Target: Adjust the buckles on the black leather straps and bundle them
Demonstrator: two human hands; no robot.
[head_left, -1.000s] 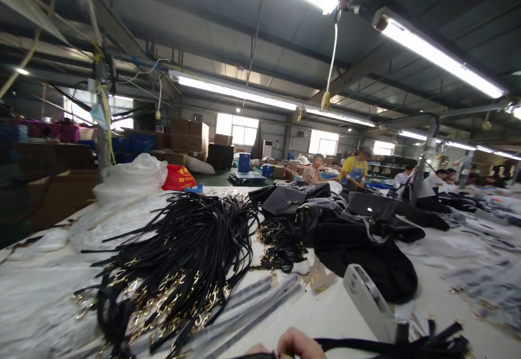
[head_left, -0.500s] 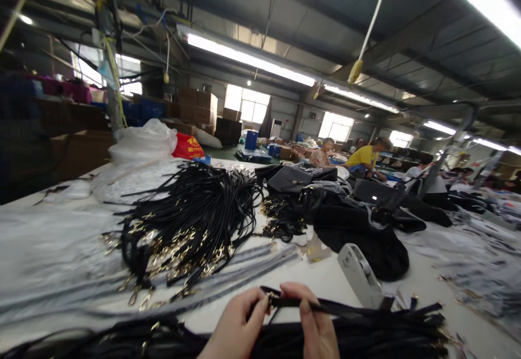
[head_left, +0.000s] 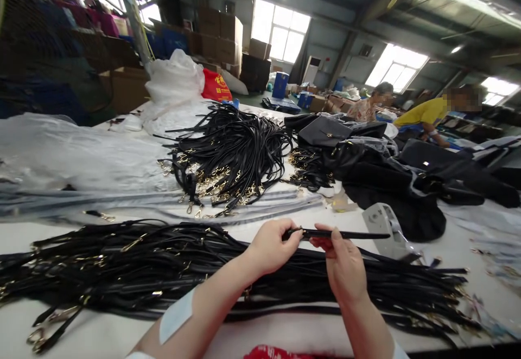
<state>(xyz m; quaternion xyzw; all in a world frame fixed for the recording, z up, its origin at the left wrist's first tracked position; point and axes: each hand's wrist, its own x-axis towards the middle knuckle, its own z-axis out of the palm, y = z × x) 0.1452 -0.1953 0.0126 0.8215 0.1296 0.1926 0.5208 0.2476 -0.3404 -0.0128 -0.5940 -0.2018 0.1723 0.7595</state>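
Note:
A narrow black strap (head_left: 362, 235) is stretched between my two hands, its free end sticking out to the right. My left hand (head_left: 273, 246) pinches it close to a small gold metal part. Thumb and fingers of my right hand (head_left: 344, 258) are closed on the strap a little further right. Below both hands lies a long bundle of black straps (head_left: 163, 272) with gold clasps, spread across the white table (head_left: 93, 326). Beyond it is a heap of black straps (head_left: 240, 147) with gold snap hooks at its near end.
A grey-white tape dispenser (head_left: 378, 226) stands just right of my hands. Black bags (head_left: 391, 196) are piled behind it. Clear plastic sheeting (head_left: 81, 153) covers the left side, near a red bag (head_left: 215, 85). Two people (head_left: 431, 112) are across the table.
My view has tilted down and turned slightly, showing more of the near strap bundle and my forearms. Both hands still hold the strap, whose free end now points out to the right.

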